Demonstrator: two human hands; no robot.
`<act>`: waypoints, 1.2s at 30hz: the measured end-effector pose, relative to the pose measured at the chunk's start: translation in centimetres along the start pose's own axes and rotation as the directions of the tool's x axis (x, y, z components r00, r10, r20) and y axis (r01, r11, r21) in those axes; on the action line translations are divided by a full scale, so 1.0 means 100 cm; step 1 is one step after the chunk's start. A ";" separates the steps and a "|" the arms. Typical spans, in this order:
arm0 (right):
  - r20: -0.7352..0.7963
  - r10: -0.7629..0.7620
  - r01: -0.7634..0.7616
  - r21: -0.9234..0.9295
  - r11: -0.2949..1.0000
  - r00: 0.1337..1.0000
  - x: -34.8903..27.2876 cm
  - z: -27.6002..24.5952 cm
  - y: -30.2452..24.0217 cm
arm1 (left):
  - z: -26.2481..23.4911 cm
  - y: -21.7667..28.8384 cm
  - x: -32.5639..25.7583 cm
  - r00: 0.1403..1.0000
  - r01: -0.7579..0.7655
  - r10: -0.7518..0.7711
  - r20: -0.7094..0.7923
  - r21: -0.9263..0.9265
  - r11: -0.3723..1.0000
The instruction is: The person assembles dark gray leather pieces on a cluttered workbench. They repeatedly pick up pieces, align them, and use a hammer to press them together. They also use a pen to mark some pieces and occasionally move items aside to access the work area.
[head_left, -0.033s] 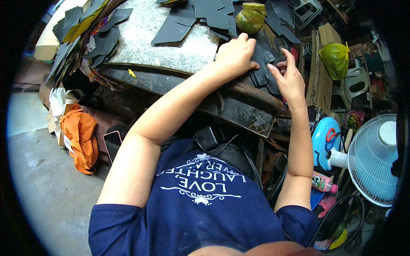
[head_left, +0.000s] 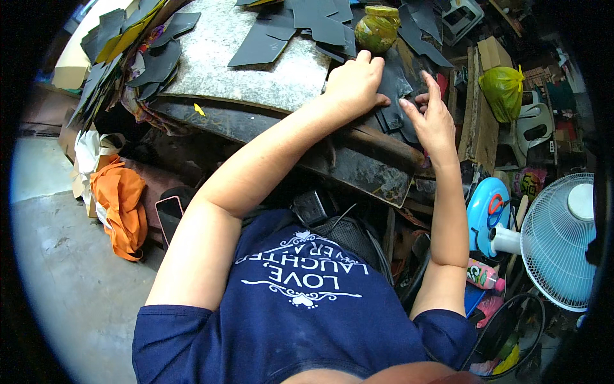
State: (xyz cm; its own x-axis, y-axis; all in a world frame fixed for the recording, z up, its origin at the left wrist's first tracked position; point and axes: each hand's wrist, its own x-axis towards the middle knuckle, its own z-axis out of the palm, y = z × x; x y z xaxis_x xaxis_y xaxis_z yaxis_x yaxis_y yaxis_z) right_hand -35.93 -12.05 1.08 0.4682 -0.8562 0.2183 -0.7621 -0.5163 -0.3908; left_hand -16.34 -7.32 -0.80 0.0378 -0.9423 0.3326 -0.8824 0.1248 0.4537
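My left hand (head_left: 355,84) rests at the bench's right part with its fingers curled down and its thumb stretched to the right. Its fingertips are hidden, so what they grip does not show. Just right of it lie overlapping dark sheet pieces (head_left: 394,86), close to the left thumb. On their other side is my right hand (head_left: 436,123), its forefinger raised and apart from the thumb. The right thumb tip is beside the edge of the dark pieces; whether it touches them is unclear. Nothing shows between thumb and forefinger. A greenish-yellow jar (head_left: 376,32) stands beyond my left hand.
More dark cut pieces (head_left: 262,45) lie on a speckled pale board (head_left: 211,70); others are stacked at the left. A wooden bench edge (head_left: 368,144) runs before me. At right are a fan (head_left: 559,237), a yellow-green bag (head_left: 502,95) and scissors (head_left: 495,205). Orange cloth (head_left: 119,208) hangs left.
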 end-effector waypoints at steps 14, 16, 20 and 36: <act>0.342 0.112 -0.338 0.725 0.600 0.933 0.029 0.003 0.001 | 0.000 -0.001 -0.001 0.994 0.082 -0.092 -0.054 -0.158 0.984; 0.314 0.173 -0.348 0.684 0.641 0.934 0.031 0.007 0.002 | -0.001 -0.002 0.000 0.992 0.079 -0.101 -0.070 -0.261 0.962; 0.229 0.205 -0.305 0.785 0.539 0.952 0.031 0.013 0.008 | -0.004 0.000 0.002 0.978 -0.025 -0.051 -0.203 -0.354 0.935; 0.114 -0.110 -0.052 0.889 0.455 0.987 0.012 -0.011 -0.053 | -0.081 -0.027 -0.029 0.938 0.114 -0.344 -0.048 -0.892 0.437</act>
State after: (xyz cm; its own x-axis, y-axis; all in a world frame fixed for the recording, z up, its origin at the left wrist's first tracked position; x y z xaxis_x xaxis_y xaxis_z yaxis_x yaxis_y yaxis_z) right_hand -31.83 -10.32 4.40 0.5971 -0.7868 0.1563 0.0269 -0.1752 -0.9842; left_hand -10.23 -2.44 3.73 0.3618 -0.9115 0.1955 0.0375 0.2238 0.9739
